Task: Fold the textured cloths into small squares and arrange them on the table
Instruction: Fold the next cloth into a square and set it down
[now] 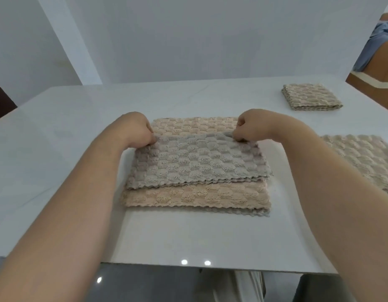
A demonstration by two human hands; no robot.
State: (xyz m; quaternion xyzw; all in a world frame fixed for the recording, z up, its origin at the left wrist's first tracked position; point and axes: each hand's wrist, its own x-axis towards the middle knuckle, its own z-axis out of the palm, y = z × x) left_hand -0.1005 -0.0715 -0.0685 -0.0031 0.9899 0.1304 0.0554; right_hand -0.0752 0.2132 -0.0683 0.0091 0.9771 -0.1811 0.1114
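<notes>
Head view: centre frame, a grey cloth (195, 162) lies doubled over on a peach cloth (195, 196), both on the white table (58, 138). The left hand (140, 129) pinches the grey cloth's far left corner with curled fingers, and the right hand (251, 127) pinches its far right corner the same way. The grey cloth's scalloped near edges lie stacked, slightly askew to the peach cloth, which shows as a band below and a strip beyond the hands. A thin grey edge peeps from under the peach cloth at its lower right corner.

In the upper right, well apart, sits a folded beige square (311, 97). At the right edge lies a flat cream cloth (363, 160), partly behind the right forearm. Bare tabletop spreads across the left of the frame and along the near edge.
</notes>
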